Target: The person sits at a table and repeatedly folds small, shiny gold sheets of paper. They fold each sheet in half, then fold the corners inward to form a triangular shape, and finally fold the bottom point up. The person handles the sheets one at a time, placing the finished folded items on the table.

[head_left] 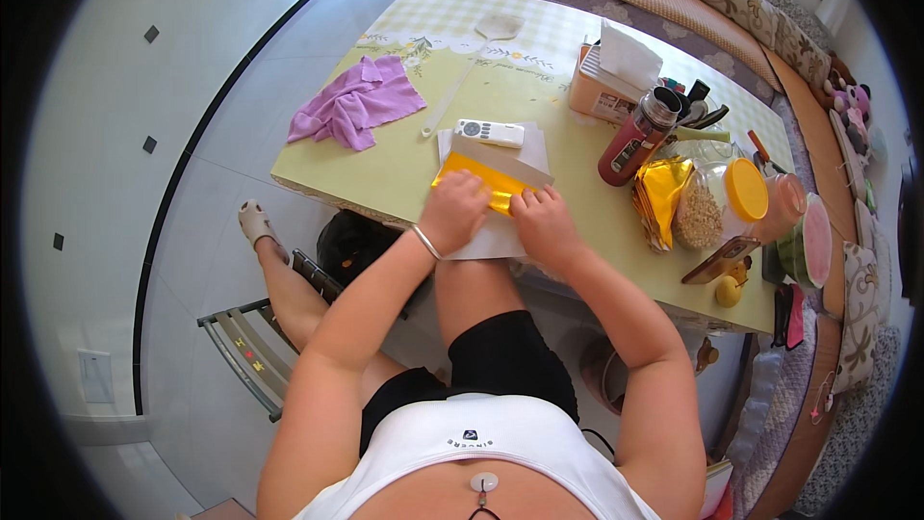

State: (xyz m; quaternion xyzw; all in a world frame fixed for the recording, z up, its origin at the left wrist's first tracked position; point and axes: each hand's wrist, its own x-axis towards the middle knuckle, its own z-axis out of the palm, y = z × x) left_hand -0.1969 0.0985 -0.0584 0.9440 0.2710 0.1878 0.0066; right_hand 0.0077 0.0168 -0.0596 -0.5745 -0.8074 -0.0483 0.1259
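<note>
A shiny gold foil sheet (510, 174) lies near the table's front edge, its far side showing a dull grey strip. Curled over its left part is my left hand (457, 213), slightly smeared, with the fingers bent onto the foil. My right hand (545, 224) grips the right end of the foil, fingers pressed together along the near edge. White paper (489, 237) lies beneath the foil and hangs toward my leg. Just beyond the foil, a white remote control (489, 133) rests on the paper.
A purple cloth (358, 104) and a white fly swatter (499, 27) lie left and far. On the right stand a tissue box (602, 87), a dark red bottle (630, 144), gold packets (661, 195), a yellow-lidded jar (703, 207), a phone (720, 261) and a yellow fruit (729, 292).
</note>
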